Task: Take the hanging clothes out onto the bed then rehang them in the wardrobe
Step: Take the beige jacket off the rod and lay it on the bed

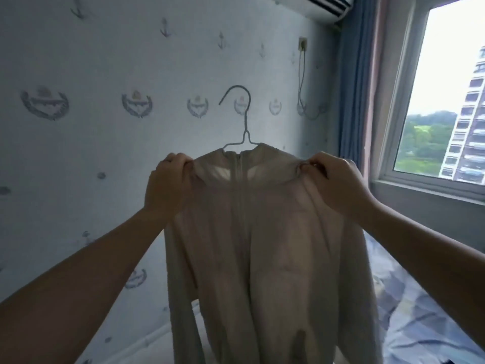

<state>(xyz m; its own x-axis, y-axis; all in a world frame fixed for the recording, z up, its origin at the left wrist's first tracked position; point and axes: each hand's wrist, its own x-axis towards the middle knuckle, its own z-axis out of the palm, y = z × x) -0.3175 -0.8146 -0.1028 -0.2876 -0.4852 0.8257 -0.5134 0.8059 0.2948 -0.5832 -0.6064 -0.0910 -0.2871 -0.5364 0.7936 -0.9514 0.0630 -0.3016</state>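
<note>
A thin beige zip-up jacket [262,245] hangs in front of me on a wire hanger [242,119], whose hook rises free above the collar. My left hand [168,187] grips the jacket's left shoulder. On the other side, my right hand [338,182] pinches the right shoulder. Both arms are stretched out and hold the garment up above the bed [420,311]. The hanger's arms are hidden inside the jacket. No wardrobe is in view.
A wall with anchor-pattern wallpaper [105,127] stands close behind the jacket. A window [451,101] with a blue curtain [354,88] is at the right, an air conditioner [322,6] above. The bed's blue patterned sheet fills the lower right.
</note>
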